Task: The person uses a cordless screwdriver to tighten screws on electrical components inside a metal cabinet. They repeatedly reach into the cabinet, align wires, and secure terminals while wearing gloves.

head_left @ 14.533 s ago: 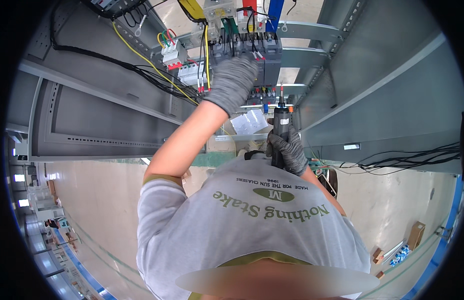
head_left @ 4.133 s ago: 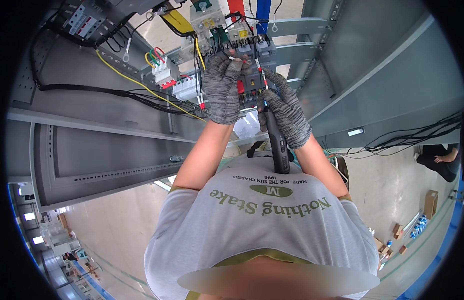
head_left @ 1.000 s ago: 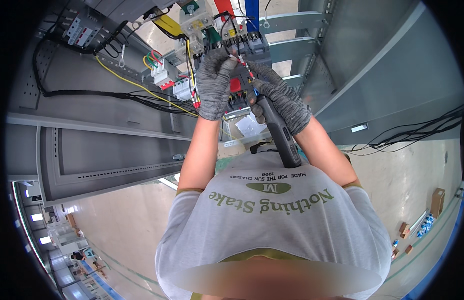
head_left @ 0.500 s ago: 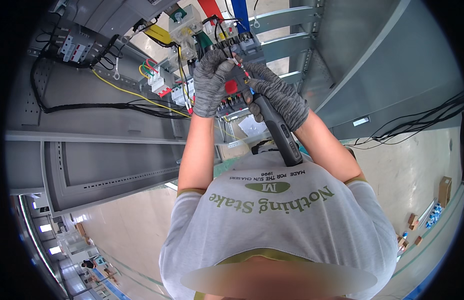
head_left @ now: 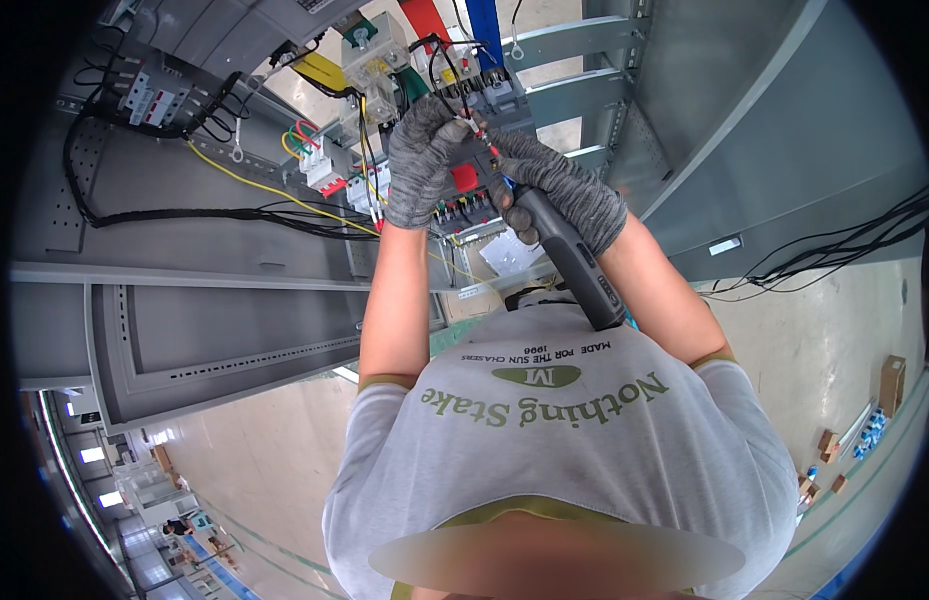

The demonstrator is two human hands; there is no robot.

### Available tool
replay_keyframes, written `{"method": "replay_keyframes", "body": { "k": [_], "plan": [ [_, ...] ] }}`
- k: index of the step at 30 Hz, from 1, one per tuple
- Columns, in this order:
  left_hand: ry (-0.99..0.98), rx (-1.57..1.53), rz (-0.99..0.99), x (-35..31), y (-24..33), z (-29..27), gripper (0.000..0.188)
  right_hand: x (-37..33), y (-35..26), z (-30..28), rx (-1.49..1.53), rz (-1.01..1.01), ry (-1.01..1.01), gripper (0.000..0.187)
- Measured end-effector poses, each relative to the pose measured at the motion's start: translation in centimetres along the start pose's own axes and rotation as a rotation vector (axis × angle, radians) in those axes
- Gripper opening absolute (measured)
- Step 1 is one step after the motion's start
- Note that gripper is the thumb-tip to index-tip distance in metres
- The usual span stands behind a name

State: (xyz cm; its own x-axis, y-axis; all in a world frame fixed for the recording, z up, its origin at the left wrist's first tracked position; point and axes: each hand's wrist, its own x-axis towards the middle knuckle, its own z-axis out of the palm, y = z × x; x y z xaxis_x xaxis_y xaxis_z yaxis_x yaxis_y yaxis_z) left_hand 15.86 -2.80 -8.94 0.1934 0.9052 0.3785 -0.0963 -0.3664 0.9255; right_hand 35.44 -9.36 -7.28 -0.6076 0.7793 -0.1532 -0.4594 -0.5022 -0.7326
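Head view: screwdriver (head_left: 572, 262) lies in the right hand (head_left: 576, 202).

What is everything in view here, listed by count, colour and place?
electric screwdriver: 1, dark grey, centre
thin leads: several, black, upper centre
breaker block: 1, grey, upper centre
red square part: 1, red, centre
busbars: at least 3, yellow, red, blue, top centre
small breaker: 1, white and red, upper left
clear sheet: 1, whitish, centre
long wire: 1, yellow, left
cable bundles: 2, black, left and right
cabinet panels: several, grey, both sides
cardboard boxes: several, brown, lower right
floor: 1, beige, below
shirt: 1, grey, lower centre
forearms: 2, bare, centre
left grip: 1, grey-gloved, at the leads
right grip: 1, grey-gloved, around the screwdriver
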Motion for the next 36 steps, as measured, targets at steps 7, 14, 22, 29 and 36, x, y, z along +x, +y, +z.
{"method": "replay_keyframes", "body": {
  "k": [7, 14, 22, 29, 36],
  "plan": [
    [-0.037, -0.018, 0.021, 0.3, -0.3, 0.1, 0.019, 0.0, -0.1, 0.0, -0.002, -0.028, -0.022, 0.055],
    [-0.040, -0.129, 0.050, 0.2, -0.6, 0.7, 0.021, 0.1, 0.3, -0.3, 0.012, -0.096, -0.059, 0.059],
    [-0.046, -0.166, 0.035, 0.1, -0.4, 1.0, 0.023, -0.5, 0.0, 0.1, 0.081, -0.086, -0.100, 0.059],
    [-0.033, -0.158, 0.032, 0.0, 0.0, 1.7, 0.025, -0.9, 0.0, 0.1, 0.089, -0.058, -0.105, 0.059],
    [-0.027, -0.144, 0.031, 0.0, -0.1, 1.6, 0.027, -0.8, -0.6, 0.5, 0.086, -0.029, -0.057, 0.056]
  ]
}}
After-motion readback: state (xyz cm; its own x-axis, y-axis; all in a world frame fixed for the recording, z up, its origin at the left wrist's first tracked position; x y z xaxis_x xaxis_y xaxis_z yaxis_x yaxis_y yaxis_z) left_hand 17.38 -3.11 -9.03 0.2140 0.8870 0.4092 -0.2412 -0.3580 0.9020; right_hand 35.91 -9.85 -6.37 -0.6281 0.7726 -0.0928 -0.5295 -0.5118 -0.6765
